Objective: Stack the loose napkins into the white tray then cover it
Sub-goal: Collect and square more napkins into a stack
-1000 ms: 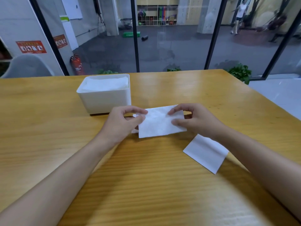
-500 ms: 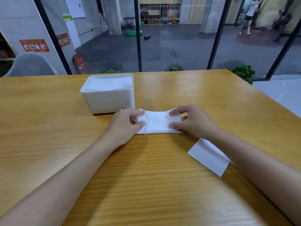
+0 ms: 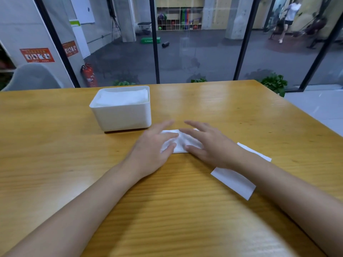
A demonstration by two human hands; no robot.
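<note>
left hand and right hand, fingers flat and spread, press a folded napkin onto the wooden table, just in front of the napkin-filled white tray; another napkin lies under the right forearm.

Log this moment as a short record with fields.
tray: white, on table, uncovered
napkins: stacked in tray
folded napkin: flat on table near tray, under both hands
left hand: straight fingers press folded napkin
right hand: straight fingers press folded napkin
loose napkin: on table, partly hidden by right forearm
</note>
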